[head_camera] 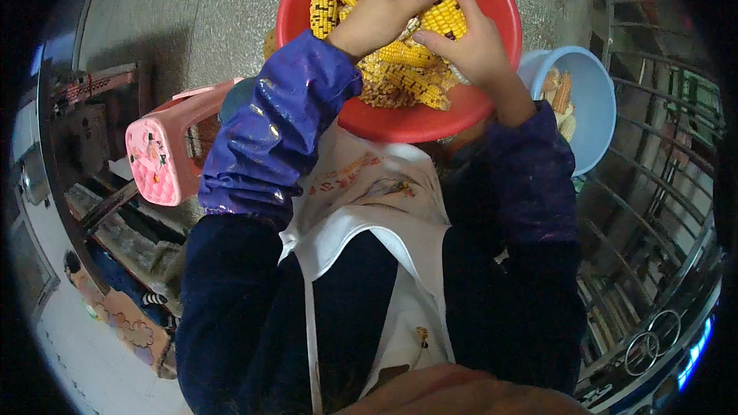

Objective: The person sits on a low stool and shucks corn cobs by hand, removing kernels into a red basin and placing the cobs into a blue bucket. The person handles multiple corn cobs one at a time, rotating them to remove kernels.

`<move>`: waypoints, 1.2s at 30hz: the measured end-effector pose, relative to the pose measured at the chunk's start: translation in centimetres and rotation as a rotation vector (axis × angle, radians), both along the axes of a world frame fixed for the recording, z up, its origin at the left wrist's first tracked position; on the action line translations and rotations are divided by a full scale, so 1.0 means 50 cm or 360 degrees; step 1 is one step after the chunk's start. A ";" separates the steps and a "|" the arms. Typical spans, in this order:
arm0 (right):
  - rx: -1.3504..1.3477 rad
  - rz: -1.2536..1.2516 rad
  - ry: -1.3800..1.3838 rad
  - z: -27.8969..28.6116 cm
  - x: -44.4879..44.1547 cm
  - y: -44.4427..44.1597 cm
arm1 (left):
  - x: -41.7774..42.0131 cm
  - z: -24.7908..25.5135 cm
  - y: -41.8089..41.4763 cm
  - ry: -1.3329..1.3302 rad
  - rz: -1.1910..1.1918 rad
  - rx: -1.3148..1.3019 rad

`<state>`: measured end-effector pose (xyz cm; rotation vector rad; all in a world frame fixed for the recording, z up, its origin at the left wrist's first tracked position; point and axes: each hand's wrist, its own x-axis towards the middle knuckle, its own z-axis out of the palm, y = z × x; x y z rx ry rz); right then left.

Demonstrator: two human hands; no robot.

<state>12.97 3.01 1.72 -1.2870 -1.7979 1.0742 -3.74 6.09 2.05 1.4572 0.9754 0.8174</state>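
Both hands are over a red plastic basin (507, 17) in front of me. My left hand (383, 14) has its thumb pressed on a yellow corn cob with dark kernels (443, 16). From the other side my right hand (470, 40) grips the same cob, fingers along its upper edge and thumb below. Under the hands lie more corn cobs (418, 85), yellow speckled with dark kernels, on a layer of loose kernels (383, 95). Several whole cobs (324, 8) rest along the basin's far left side. Purple sleeve covers reach to both wrists.
A light blue bucket (602, 115) holding stripped cobs (562, 92) stands to the right of the basin. At the left is a pink plastic stool (155, 155). Metal railings (651, 167) run along the right side, and a speckled floor (219, 6) lies beyond.
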 end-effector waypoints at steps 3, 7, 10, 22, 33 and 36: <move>-0.0050 0.0058 0.0036 0.014 0.006 0.002 | 0.006 -0.013 -0.003 -0.0147 0.0098 0.0156; 0.0002 0.0190 0.0156 0.006 0.013 0.006 | -0.011 -0.012 -0.003 -0.0128 -0.0096 -0.0277; -0.0147 0.0266 0.0227 0.000 0.028 0.011 | -0.001 -0.003 -0.019 -0.0029 0.0063 -0.0153; -0.0047 0.0167 -0.0345 0.046 0.037 -0.009 | 0.013 0.027 -0.017 -0.0425 0.0212 -0.0838; -0.0250 0.0447 0.0385 0.007 0.061 0.004 | 0.016 0.013 -0.031 -0.0261 0.0058 -0.0322; -0.0016 0.0385 0.0262 0.015 0.052 0.004 | 0.002 0.012 -0.020 -0.0374 0.0102 -0.0704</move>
